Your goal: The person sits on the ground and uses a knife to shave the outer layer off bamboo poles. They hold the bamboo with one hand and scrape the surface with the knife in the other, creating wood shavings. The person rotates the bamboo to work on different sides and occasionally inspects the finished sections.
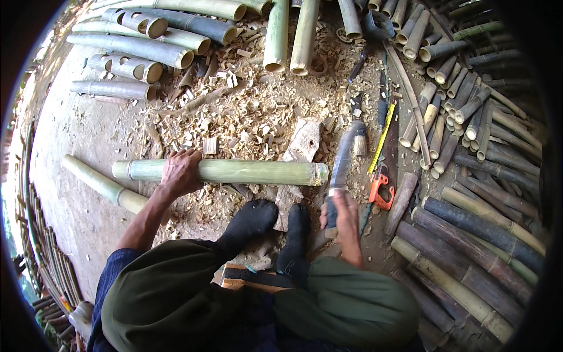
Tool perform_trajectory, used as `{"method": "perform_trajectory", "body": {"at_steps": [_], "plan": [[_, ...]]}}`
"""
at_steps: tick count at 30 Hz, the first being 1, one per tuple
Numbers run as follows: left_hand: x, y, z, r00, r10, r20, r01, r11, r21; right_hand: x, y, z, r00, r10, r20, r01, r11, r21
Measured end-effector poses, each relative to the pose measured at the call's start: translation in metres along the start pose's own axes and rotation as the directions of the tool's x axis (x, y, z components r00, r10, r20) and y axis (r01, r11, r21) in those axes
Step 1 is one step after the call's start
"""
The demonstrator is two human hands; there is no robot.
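Observation:
A thick green bamboo pole [258,171] lies level across the middle, in front of my feet. My left hand [182,171] is wrapped over it from above, left of its middle. In my right hand [342,218] is a machete [340,161] with a dark handle. Its blade points away from me, slightly smeared by motion, just beyond the pole's right end and seemingly apart from it. Under the pole's right part, a pale, chopped wooden block [304,141] sticks out on the far side.
Wood chips [234,126] cover the ground beyond the pole. An orange-handled saw [381,190] and a yellow measuring strip [382,138] lie right of the machete. Cut bamboo is stacked at right [463,264] and far left [126,50]. Another green pole [105,185] lies near my left forearm.

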State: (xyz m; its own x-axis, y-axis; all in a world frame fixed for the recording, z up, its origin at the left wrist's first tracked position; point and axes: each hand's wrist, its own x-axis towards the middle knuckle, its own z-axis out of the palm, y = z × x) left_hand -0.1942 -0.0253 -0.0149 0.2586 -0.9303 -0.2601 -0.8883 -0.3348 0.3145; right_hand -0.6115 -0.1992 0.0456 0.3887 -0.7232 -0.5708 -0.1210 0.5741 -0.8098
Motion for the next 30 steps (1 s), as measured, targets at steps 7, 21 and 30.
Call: {"method": "perform_trajectory", "body": {"at_steps": [7,21,30], "plan": [[-0.001,0.003,-0.003,1.0,0.026,-0.003,-0.026,1.0,0.016,-0.004,0.023,0.036,0.915,0.217,0.339,-0.029,0.875,-0.483],[-0.014,0.003,0.012,0.973,0.056,-0.223,-0.041,0.996,0.073,0.0,0.006,0.005,0.992,-0.052,-0.112,0.059,0.996,0.062],[-0.018,0.003,0.017,0.957,0.065,-0.283,-0.043,0.996,0.084,0.001,0.008,0.024,0.993,0.111,0.05,-0.106,0.99,-0.095]]}}
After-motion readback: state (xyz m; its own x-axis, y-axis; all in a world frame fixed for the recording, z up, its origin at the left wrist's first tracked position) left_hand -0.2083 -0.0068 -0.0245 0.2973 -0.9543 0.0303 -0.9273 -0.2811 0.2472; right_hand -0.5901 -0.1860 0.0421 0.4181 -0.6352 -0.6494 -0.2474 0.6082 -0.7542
